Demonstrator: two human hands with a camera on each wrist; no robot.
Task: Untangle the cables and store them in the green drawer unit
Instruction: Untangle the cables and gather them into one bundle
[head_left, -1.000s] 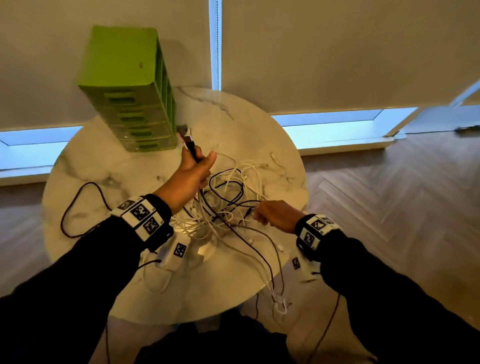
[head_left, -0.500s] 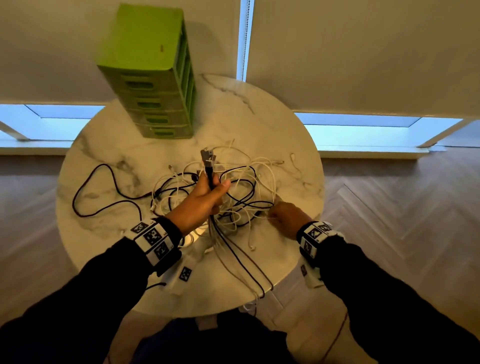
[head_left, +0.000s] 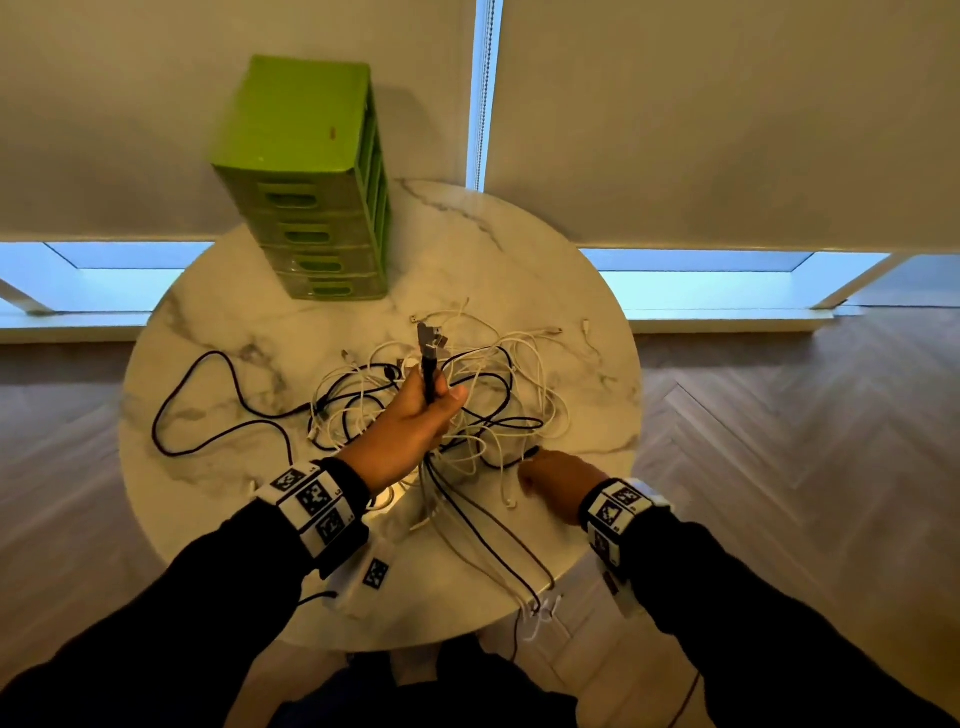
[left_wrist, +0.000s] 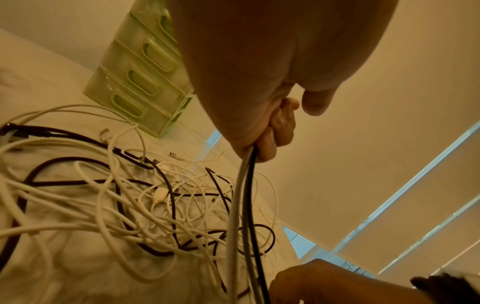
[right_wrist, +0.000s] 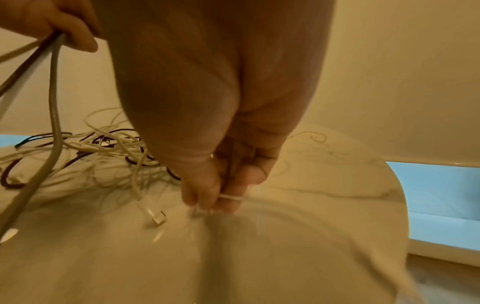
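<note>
Two cables (left_wrist: 244, 205), one black and one grey, are gripped upright in the left hand (head_left: 410, 431) above the tangled cable pile (head_left: 467, 410), a thin white cable (right_wrist: 231, 197) is pinched by the right hand (head_left: 558, 480) at the pile's near edge, and one green drawer unit (head_left: 311, 182) with four drawers, all pushed in, is seen beyond the left hand on the table (head_left: 545, 291).

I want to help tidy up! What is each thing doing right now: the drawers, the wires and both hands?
green drawer unit: upright on the table, all drawers shut.
cable pile: tangled on the table.
black cable: lying loose left of the pile.
left hand: raised, gripping cable ends.
right hand: low at the table, pinching a thin white cable.
</note>
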